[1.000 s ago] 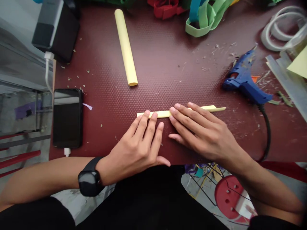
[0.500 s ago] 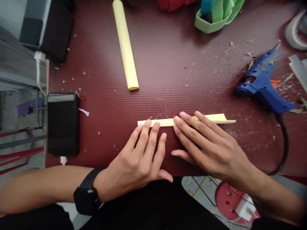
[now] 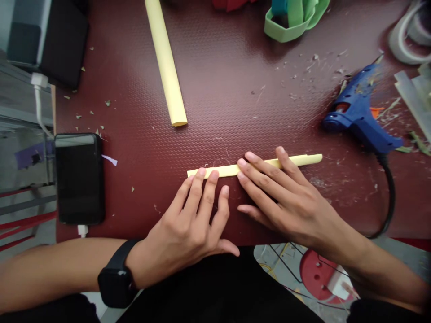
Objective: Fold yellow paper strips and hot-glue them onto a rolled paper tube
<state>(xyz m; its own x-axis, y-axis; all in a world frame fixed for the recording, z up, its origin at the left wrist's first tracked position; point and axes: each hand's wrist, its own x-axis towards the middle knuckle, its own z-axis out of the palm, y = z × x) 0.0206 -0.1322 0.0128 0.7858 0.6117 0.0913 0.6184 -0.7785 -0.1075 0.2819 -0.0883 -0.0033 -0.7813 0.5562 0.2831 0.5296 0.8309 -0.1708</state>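
A narrow strip of rolled yellow paper (image 3: 228,171) lies across the table, close to its front edge. The fingertips of my left hand (image 3: 193,220) press on its left part, fingers spread and thumb held off to the side. Over the roll's right half lies my right hand (image 3: 281,193), with fingers stretched out and resting on the paper; they hide part of it. The roll's right end sticks out past my fingers. Farther back on the left rests a thicker yellow paper tube (image 3: 166,65), touched by neither hand.
On the right are a blue glue gun (image 3: 362,107) with a black cord, a tape roll (image 3: 406,40) and glue sticks (image 3: 414,98). Green paper loops (image 3: 292,22) stand at the back. A phone (image 3: 80,178) and a black box (image 3: 50,42) sit on the left. Scraps dot the table (image 3: 215,103).
The flap at the paper's right end has curled in, so that end is now a narrow roll. My right fingers have slid slightly forward. The whole view has shifted a little.
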